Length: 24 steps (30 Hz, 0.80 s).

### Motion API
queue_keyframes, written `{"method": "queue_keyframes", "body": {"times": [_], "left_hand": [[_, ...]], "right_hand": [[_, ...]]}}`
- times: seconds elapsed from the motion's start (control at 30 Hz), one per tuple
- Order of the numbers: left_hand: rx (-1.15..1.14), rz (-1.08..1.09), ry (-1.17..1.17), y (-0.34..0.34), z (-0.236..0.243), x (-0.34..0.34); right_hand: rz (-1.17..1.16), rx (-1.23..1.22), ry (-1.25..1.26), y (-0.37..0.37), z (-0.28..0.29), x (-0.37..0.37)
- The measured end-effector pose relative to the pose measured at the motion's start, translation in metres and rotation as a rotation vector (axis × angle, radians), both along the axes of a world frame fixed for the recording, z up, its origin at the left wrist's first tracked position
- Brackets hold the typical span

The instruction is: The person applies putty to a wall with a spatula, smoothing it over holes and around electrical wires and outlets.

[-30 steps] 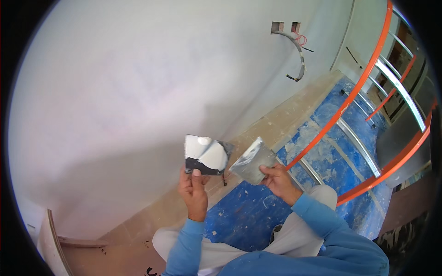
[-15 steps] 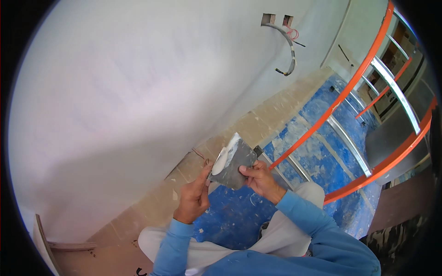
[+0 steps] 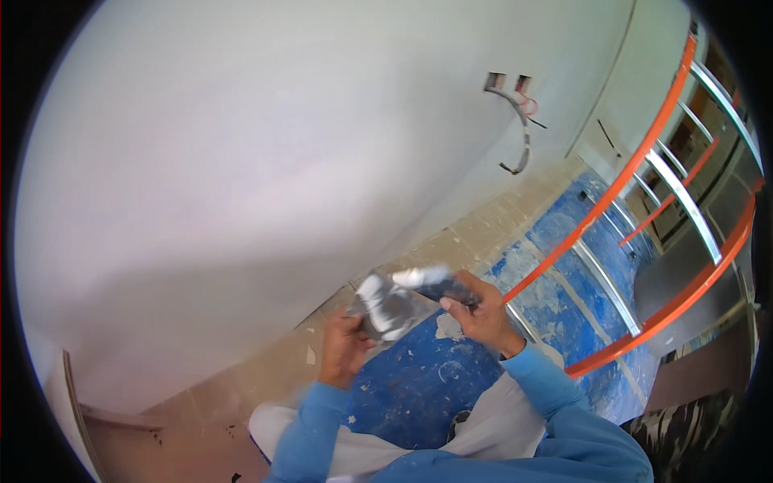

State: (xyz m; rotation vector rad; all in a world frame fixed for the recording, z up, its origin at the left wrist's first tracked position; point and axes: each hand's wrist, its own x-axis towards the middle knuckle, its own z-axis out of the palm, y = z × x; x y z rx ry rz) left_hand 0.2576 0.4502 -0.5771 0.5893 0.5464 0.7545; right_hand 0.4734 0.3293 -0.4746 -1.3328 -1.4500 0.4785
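My left hand is closed on a flat grey putty scraper, smeared with white filler. In my right hand is a second dark scraper, with a white lump of filler along its upper edge. The two blades are close together, and motion blurs them, so I cannot tell whether they touch. Both are held in front of the white wall, above the floor and between my bent knees.
An orange ladder with metal rungs stands to the right over a blue, paint-spattered floor sheet. From openings in the wall hangs a grey cable. Wooden strips are at lower left.
The two scrapers, overlapped before, have come apart, with filler now showing on both. My right hand has moved slightly right and down. The view has tilted up, so the wall openings appear lower.
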Motion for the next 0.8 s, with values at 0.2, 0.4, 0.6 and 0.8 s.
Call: {"method": "queue_keyframes", "body": {"times": [0.2,0.4,0.6,0.8], "left_hand": [[-0.008,0.041,-0.290,-0.019,0.019,0.014],[0.115,0.081,-0.337,-0.019,0.041,-0.001],[0.208,0.126,-0.244,-0.023,0.051,-0.023],[0.645,0.440,0.222,0.001,0.040,-0.034]], "right_hand": [[0.229,0.129,-0.712,0.013,0.023,-0.008],[0.162,0.203,-0.845,0.024,0.029,-0.015],[0.048,-0.083,-0.947,0.021,0.006,-0.004],[-0.150,0.179,-0.832,0.020,0.002,-0.001]]}}
